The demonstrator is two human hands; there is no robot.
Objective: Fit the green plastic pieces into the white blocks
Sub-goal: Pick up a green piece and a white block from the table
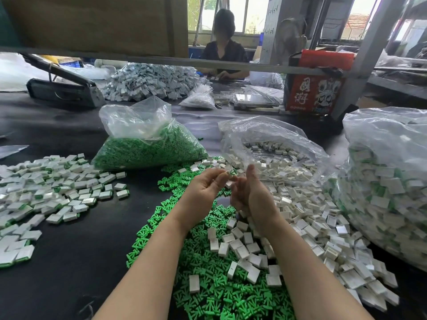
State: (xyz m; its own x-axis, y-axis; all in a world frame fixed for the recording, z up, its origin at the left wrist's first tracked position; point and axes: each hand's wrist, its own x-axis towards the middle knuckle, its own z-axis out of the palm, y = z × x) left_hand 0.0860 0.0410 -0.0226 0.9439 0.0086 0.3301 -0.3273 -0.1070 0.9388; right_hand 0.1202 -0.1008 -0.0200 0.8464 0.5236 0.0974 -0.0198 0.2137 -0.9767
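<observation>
Both hands up together over the green pieces pile (208, 273). Left hand (203, 192) pinches a white block (229, 173) w/ green showing at its end, so the insert looks partly seated (a guess). Right hand (251, 195) sits edge-on against it, fingers blurred; can't tell if it grips anything. Best move: square the piece to the slot, thumb-press straight in, no twisting. Finished blocks (57, 192) lie left of the pile, loose white blocks (300, 215) right of it.

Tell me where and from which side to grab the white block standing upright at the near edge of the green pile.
Pinch the upright white block across its two narrow side faces, coming straight down from above. It stands on end on the loose green pieces with its top free, and no other block touches its sides, so fingers should slip down both flanks.
</observation>
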